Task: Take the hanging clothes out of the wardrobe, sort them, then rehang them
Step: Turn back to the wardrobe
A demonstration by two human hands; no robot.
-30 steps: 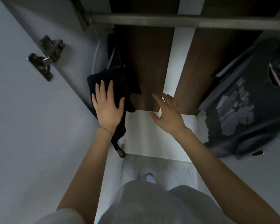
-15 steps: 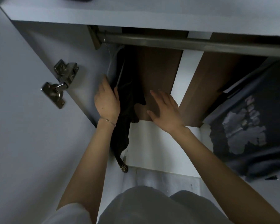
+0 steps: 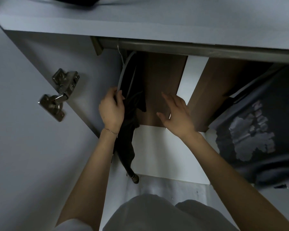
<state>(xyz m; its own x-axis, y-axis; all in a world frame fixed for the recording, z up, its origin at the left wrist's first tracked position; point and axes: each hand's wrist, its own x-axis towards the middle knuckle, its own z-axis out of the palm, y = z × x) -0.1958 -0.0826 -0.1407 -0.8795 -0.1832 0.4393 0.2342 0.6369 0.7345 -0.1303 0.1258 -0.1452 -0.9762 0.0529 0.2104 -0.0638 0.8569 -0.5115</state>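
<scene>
Gripping the black garment (image 3: 123, 147), left hand (image 3: 111, 109) — right hand (image 3: 175, 114) beside.

Metal hinge (image 3: 58, 95) at left, thin bracelet (image 3: 111, 131) at one wrist, grey shorts (image 3: 157, 214) low with pale floor (image 3: 173, 185) beyond, white sleeve (image 3: 73, 227) at bottom edge, dark item (image 3: 73, 1) (too blurred to name) along top edge.

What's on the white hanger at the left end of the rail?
A black garment hangs on it, trailing down beside the left forearm. The left hand grips the white hanger near its lower end. The fabric hides whether a second garment sits behind it.
</scene>
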